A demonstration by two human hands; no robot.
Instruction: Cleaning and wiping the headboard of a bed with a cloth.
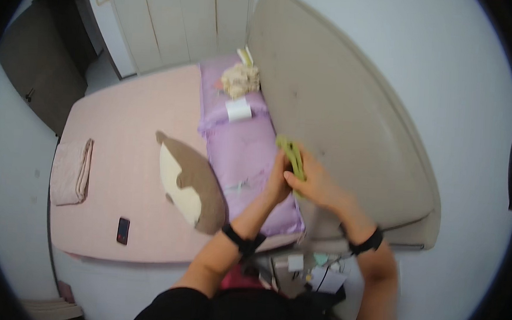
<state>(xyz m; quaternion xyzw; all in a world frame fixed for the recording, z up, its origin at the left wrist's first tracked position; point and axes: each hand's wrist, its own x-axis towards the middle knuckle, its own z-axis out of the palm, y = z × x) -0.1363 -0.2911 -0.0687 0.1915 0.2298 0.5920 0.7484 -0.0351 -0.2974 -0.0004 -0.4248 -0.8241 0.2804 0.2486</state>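
A folded green cloth [294, 155] is between my two hands, in front of the headboard. My right hand [318, 181] grips it from the right, thumb pointing toward the left palm. My left hand [277, 179] holds its other side, and its fingertips are partly hidden. Below the hands are purple pillows [250, 153] lined up along the beige padded headboard [343, 103]. A brown and cream plush cushion [205, 192] lies on the pink bed sheet [139, 122], left of my forearms.
On the far pillow lie a crumpled cream cloth [241, 80] and a white item [239, 110]. A folded pink blanket [71, 173] and a phone [123, 231] rest on the bed. A cluttered bedside table [286, 283] stands near my body. Wardrobe doors [176, 18] line the back.
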